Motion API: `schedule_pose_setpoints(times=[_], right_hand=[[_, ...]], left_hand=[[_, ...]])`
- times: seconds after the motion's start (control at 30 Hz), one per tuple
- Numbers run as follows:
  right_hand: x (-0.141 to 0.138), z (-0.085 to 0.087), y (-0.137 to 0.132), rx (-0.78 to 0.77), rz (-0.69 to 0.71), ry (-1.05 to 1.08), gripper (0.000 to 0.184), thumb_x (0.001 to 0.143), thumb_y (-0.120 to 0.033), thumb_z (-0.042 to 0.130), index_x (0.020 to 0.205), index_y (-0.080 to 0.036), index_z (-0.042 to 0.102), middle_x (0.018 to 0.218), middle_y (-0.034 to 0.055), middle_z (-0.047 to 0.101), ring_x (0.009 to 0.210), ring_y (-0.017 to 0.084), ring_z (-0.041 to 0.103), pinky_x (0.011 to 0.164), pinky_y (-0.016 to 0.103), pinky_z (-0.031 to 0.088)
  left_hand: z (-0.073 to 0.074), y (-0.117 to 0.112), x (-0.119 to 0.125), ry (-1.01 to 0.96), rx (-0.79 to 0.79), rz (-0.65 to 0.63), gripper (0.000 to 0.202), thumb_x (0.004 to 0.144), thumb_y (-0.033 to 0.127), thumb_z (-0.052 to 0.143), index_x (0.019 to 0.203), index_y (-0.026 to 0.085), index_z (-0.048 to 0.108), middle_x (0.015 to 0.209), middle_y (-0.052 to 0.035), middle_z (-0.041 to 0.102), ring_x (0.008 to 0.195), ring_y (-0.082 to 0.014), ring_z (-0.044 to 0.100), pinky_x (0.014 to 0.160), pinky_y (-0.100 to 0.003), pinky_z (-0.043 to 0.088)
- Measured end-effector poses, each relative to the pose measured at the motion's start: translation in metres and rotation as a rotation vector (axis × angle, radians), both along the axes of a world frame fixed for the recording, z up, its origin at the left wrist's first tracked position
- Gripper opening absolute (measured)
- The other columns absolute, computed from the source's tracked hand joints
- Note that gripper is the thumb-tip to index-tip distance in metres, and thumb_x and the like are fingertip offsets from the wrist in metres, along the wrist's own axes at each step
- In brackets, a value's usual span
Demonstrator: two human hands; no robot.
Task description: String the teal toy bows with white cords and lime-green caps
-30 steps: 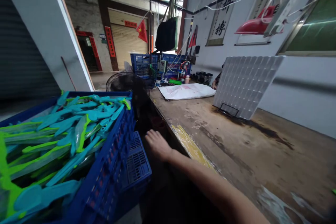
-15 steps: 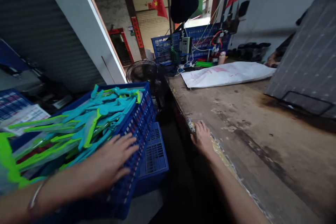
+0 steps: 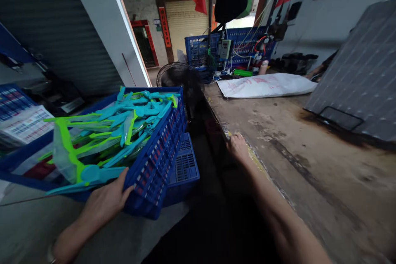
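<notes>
A blue plastic lattice crate (image 3: 156,154), heaped with teal and lime-green plastic hanger-shaped pieces (image 3: 130,119), is seen at centre left of the frame, gripped at its near corner by the left hand (image 3: 105,202). A second, lower blue crate (image 3: 185,169) is set just beside it. The right hand (image 3: 238,147) is laid on the edge of the worn wooden workbench (image 3: 293,140), fingers bent; whether the edge is clasped cannot be told. The load appears untouched: no pieces are seen on the bench, where only a white sack (image 3: 266,84) and a grey gridded panel (image 3: 359,78) are found.
</notes>
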State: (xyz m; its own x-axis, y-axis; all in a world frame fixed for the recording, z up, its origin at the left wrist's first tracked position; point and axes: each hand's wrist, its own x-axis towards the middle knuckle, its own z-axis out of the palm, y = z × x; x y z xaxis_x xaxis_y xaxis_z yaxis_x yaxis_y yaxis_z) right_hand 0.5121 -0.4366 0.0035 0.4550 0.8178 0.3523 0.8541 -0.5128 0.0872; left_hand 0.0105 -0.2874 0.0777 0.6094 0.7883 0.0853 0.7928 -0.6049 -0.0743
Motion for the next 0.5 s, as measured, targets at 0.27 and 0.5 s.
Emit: schedule_pose_setpoints(times=[0.27, 0.5], right_hand=[[-0.035, -0.019, -0.021, -0.146, -0.072, -0.093, 0.062, 0.087, -0.016, 0.057, 0.148, -0.005, 0.045, 0.153, 0.0252, 0.046, 0.143, 0.036, 0.041, 0.115, 0.048, 0.036], [-0.033, -0.025, -0.019, -0.174, -0.108, -0.17, 0.056, 0.092, -0.004, 0.037, 0.145, -0.006, 0.052, 0.153, 0.0213, 0.049, 0.142, 0.032, 0.047, 0.114, 0.045, 0.042]], left_hand=[[-0.006, -0.011, -0.009, -0.155, 0.257, -0.142, 0.051, 0.104, 0.037, 0.039, 0.137, 0.006, 0.061, 0.098, -0.0159, 0.079, 0.086, -0.0303, 0.074, 0.08, -0.039, 0.055], [-0.016, -0.006, -0.007, -0.212, 0.537, -0.19, 0.044, 0.104, 0.034, 0.043, 0.126, 0.007, 0.071, 0.064, -0.0085, 0.073, 0.055, -0.0246, 0.068, 0.056, -0.033, 0.048]])
